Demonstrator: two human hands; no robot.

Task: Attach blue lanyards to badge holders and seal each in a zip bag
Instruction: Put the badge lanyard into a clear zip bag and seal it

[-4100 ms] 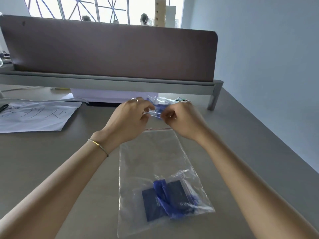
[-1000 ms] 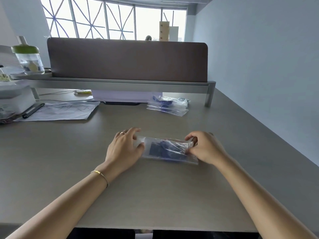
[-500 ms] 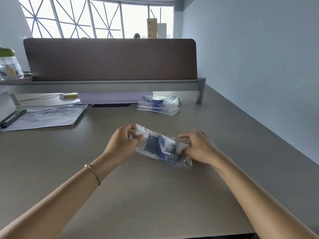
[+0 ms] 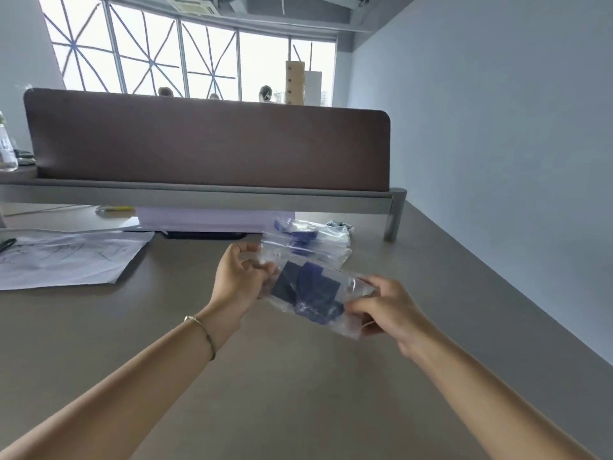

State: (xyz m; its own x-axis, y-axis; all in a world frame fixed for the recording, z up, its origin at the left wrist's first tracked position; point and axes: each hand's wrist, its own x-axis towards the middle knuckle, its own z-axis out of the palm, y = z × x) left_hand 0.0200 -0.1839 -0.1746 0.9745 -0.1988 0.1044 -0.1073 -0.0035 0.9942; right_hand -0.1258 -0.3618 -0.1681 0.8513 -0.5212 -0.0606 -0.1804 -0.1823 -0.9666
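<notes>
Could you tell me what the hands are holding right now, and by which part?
A folded zip bag, lifted off the desk: left hand grips its left end, right hand its right end.

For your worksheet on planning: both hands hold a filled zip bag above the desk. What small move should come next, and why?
Probably carry the zip bag forward onto the pile of packed bags: left hand and right hand grip its ends, and it already holds the blue contents.
</notes>
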